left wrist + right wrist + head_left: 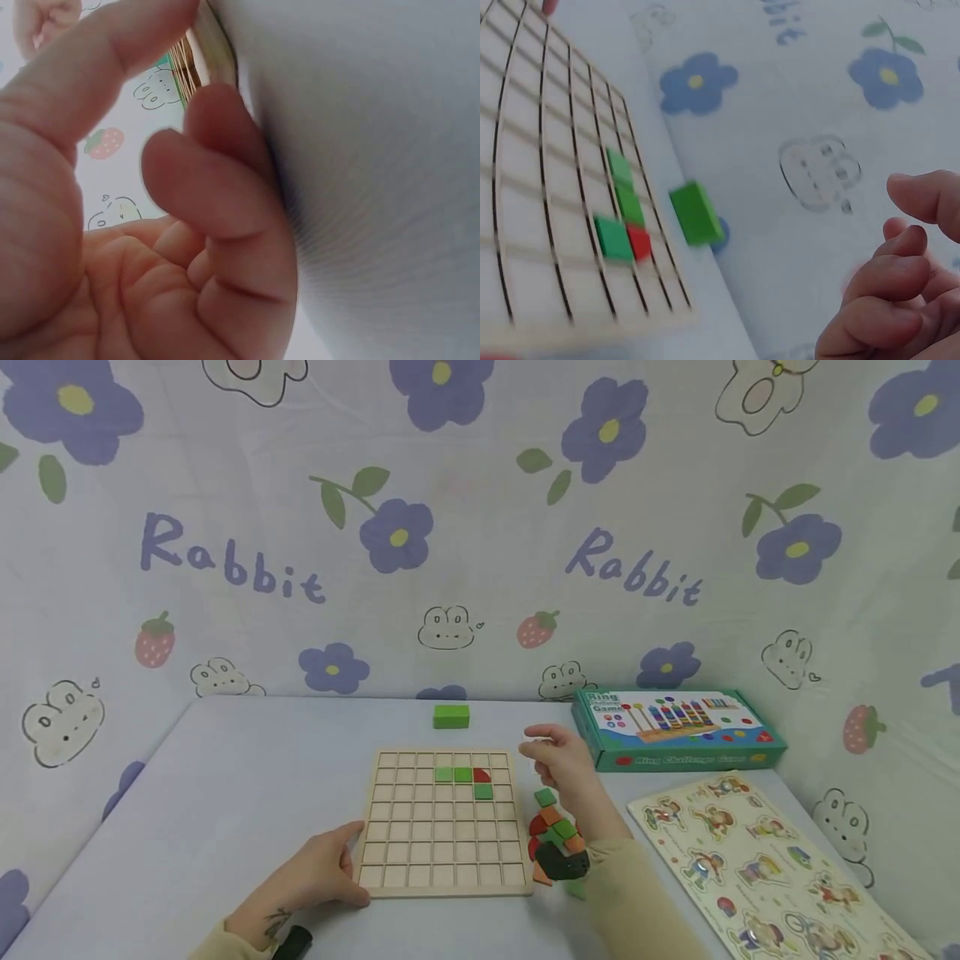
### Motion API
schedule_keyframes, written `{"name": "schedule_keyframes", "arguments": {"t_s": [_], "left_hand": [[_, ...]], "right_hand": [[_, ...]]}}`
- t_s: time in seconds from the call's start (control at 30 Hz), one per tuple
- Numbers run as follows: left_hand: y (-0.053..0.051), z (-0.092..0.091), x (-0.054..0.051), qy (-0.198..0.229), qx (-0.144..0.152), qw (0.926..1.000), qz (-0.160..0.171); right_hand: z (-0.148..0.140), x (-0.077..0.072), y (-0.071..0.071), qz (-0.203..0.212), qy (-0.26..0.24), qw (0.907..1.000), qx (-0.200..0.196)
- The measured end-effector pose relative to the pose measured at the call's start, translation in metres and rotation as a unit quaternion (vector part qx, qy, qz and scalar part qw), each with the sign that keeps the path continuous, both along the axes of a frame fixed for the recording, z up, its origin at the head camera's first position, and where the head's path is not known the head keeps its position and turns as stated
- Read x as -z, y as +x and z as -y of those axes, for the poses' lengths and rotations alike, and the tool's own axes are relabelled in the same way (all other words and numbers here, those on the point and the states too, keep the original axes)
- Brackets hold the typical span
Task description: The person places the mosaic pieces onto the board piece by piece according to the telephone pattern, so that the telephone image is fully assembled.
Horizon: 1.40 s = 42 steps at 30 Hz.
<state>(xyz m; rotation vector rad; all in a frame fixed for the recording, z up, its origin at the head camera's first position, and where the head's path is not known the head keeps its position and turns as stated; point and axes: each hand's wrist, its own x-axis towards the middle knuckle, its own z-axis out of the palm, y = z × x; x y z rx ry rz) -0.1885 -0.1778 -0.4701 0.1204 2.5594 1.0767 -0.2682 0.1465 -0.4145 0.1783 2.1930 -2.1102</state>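
Wooden grid board [450,892] lies flat on the white table [225,777], seen from my remote seat. I'd guess it's stiff and light; I'd grip opposite rims and keep it level so nothing slides. Pale, square-celled. Left hand [328,862] grips its 7:30 corner; right hand [561,767] hovers past 2 o'clock, thumb and fingers apart, no piece visible. Green block [451,718] beyond 12. Inside, around 1: three green square tiles [463,775], one red quarter-round tile [482,775].

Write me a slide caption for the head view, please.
Left hand holds the board, where four tiles sit; right hand hovers by its far-right corner, near loose tiles.
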Motion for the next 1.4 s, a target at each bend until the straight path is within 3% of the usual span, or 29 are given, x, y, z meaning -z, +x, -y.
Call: {"name": "schedule_keyframes", "arguments": {"t_s": [0.13, 0.23, 0.37, 0.47, 0.7, 0.83, 1.17, 1.4], "left_hand": [[0.0, 0.0, 0.0, 0.004, 0.006, 1.0, 0.003], [0.0, 0.001, 0.0, 0.011, 0.014, 0.9998, 0.003], [0.0, 0.001, -0.001, 0.012, 0.021, 0.9997, -0.004], [0.001, 0.002, -0.001, 0.012, 0.021, 0.9997, -0.005], [0.001, 0.002, -0.001, 0.015, 0.023, 0.9996, -0.006], [0.001, 0.002, -0.001, 0.012, 0.022, 0.9997, -0.008], [0.001, 0.002, -0.001, 0.003, 0.008, 1.0, 0.0], [0.001, 0.003, 0.0, 0.008, 0.021, 0.9997, -0.003]], "right_hand": [[-0.036, 0.01, 0.005, 0.038, 0.035, 0.9984, 0.024], [-0.055, 0.019, 0.003, 0.064, 0.12, 0.9906, 0.011], [-0.068, 0.028, -0.003, 0.065, 0.245, 0.9666, -0.038], [-0.068, 0.034, -0.01, 0.067, 0.297, 0.9499, -0.069], [-0.06, 0.048, -0.023, 0.102, 0.362, 0.9194, -0.114], [-0.056, 0.053, -0.025, 0.108, 0.387, 0.9063, -0.132], [-0.052, 0.054, -0.028, 0.109, 0.399, 0.8996, -0.14], [-0.053, 0.05, -0.027, 0.09, 0.409, 0.8959, -0.148]]}}
